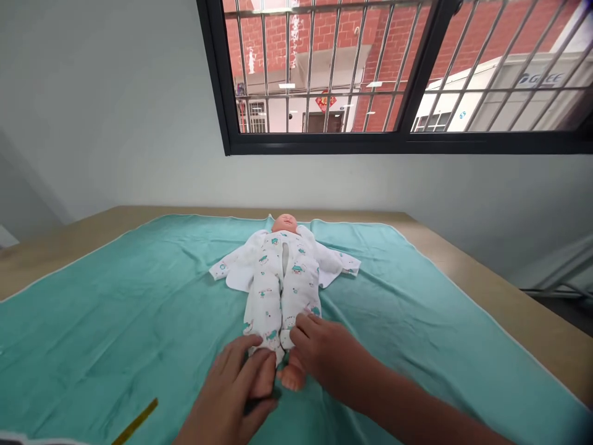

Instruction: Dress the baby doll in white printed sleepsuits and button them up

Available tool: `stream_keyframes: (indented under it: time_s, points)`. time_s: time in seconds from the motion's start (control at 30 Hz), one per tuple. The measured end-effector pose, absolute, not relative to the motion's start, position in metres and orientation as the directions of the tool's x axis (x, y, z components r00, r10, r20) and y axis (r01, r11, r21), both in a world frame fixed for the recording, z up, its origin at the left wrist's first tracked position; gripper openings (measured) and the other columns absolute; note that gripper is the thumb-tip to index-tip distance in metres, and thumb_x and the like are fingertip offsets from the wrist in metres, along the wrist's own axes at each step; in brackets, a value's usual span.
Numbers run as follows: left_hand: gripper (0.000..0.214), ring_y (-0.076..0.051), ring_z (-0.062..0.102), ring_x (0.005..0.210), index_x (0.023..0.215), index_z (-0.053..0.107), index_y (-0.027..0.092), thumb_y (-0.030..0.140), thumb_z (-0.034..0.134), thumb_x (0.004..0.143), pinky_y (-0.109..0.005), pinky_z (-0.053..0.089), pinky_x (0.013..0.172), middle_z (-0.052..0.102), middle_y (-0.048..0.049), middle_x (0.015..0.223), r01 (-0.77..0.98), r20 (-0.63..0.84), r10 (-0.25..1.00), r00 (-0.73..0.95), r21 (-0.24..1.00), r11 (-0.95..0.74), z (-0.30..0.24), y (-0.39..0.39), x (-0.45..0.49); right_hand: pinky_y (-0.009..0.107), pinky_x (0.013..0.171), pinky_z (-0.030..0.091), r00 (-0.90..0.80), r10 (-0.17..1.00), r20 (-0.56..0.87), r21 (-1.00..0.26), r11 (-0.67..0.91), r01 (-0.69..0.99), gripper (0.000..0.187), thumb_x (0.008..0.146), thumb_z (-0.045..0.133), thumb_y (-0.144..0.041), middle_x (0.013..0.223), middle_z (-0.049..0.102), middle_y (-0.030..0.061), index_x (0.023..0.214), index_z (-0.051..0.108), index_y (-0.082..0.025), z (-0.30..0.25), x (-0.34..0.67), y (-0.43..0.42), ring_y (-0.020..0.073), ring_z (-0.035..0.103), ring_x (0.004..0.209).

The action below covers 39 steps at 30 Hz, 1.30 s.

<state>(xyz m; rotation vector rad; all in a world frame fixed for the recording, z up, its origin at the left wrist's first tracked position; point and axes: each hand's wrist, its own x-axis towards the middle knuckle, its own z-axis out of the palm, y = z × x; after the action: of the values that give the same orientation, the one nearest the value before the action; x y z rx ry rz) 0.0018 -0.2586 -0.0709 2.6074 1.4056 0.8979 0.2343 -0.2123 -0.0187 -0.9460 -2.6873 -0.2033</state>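
A baby doll (285, 223) lies on its back, head toward the wall. It has on a white printed jacket (238, 262) with sleeves spread wide, and matching white baby pants (269, 290) reach up over its chest. My left hand (234, 386) is closed around the doll's foot on the left, its forefinger touching the pant cuff. Most of that foot is hidden by the fingers. The fingertips of my right hand (322, 349) pinch the lower pant leg on the right. Below that cuff the doll's other foot (293, 374) sticks out bare.
A green cloth (152, 296) with a pale edge covers most of the wooden table (454, 253). A yellow strip (135, 422) lies at the front left. Behind the table are a white wall (139, 123) and a barred window with a dark frame (315, 143).
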Motion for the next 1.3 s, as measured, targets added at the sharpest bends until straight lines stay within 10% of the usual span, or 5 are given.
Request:
stream_keyframes:
  time_s: [0.33, 0.63, 0.9, 1.3]
  points:
    - [0.053, -0.033, 0.045, 0.128, 0.124, 0.052, 0.025, 0.030, 0.072, 0.075, -0.058, 0.037, 0.108, 0.057, -0.0098, 0.131, 0.685, 0.476, 0.722, 0.502, 0.291, -0.668, -0.050, -0.250, 0.044, 0.035, 0.070, 0.043, -0.584, 0.683, 0.439, -0.013, 0.655, 0.756, 0.011, 0.083, 0.055, -0.007, 0.095, 0.058, 0.0085, 0.082, 0.055, -0.018, -0.039, 0.236, -0.217, 0.0224, 0.051, 0.084]
    - [0.050, -0.029, 0.052, 0.119, 0.122, 0.051, 0.023, 0.026, 0.070, 0.076, -0.059, 0.030, 0.111, 0.059, -0.0098, 0.122, 0.695, 0.491, 0.731, 0.474, 0.301, -0.653, -0.045, -0.252, 0.057, 0.023, 0.058, 0.038, -0.424, 0.841, 0.336, -0.685, 0.527, 0.503, 0.021, 0.063, 0.046, 0.000, 0.072, 0.054, -0.0031, 0.068, 0.041, -0.020, -0.021, 0.227, -0.252, 0.0118, 0.049, 0.065]
    - [0.013, -0.025, 0.058, 0.085, 0.089, 0.060, 0.022, 0.013, 0.053, 0.083, -0.042, 0.047, 0.076, 0.064, -0.0065, 0.090, 0.800, 0.489, 0.773, 0.404, 0.221, -0.558, -0.050, -0.259, 0.088, 0.041, 0.091, 0.044, -0.422, 0.788, 0.449, -0.468, 0.610, 0.640, 0.045, 0.067, 0.050, 0.001, 0.113, 0.057, 0.0084, 0.106, 0.053, -0.022, -0.044, 0.254, -0.263, 0.0252, 0.052, 0.106]
    - [0.020, -0.021, 0.058, 0.087, 0.102, 0.056, 0.019, 0.009, 0.045, 0.088, -0.033, 0.051, 0.073, 0.060, -0.0083, 0.096, 0.755, 0.720, 0.608, 0.334, 0.182, -0.630, -0.052, -0.275, 0.060, 0.028, 0.062, 0.041, -0.166, 0.833, 0.527, -0.528, 0.474, 0.704, 0.021, 0.070, 0.049, 0.000, 0.079, 0.052, 0.0019, 0.073, 0.045, -0.020, -0.060, 0.241, -0.279, 0.0168, 0.050, 0.071]
